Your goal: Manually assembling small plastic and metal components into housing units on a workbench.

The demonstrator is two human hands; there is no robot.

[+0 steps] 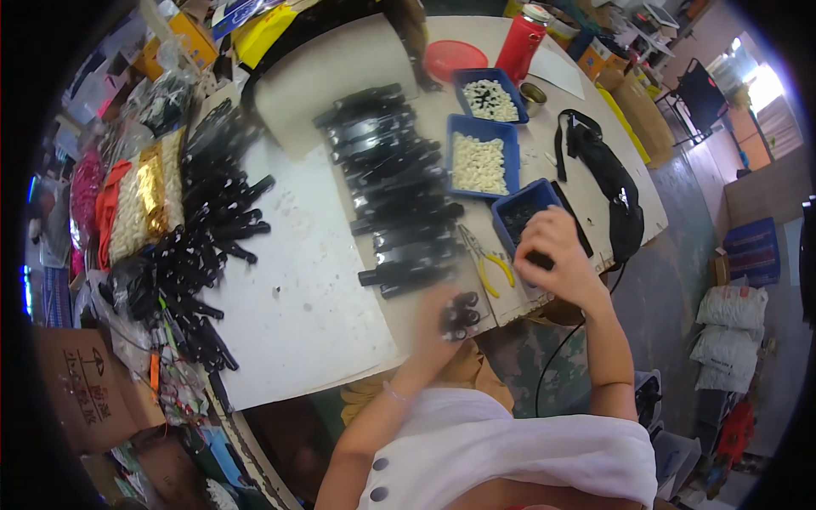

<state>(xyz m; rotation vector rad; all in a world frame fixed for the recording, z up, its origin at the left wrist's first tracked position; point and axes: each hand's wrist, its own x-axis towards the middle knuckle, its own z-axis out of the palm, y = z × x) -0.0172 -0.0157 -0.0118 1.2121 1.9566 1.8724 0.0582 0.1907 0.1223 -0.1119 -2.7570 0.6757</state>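
My left hand (432, 323), smeared by motion, is closed around a small bunch of black tubes (460, 316) at the table's front edge. Their round ends point up and to the right. My right hand (557, 251) is over the front of a blue bin (520, 201) that holds small black parts. Its fingers are curled together, and something dark shows under them; I cannot make out what it is. Left of the bin lie pliers (489, 265) with yellow handles. Beyond my left hand, many similar black tubes (395, 191) lie in a long row of bundles.
Two blue bins of small white pieces (483, 157) (490, 100) stand farther back, near a red flask (523, 42) and a red lid (455, 60). A black pouch (608, 183) lies at right. Loose black tubes (200, 229) are heaped along the left side beside plastic bags.
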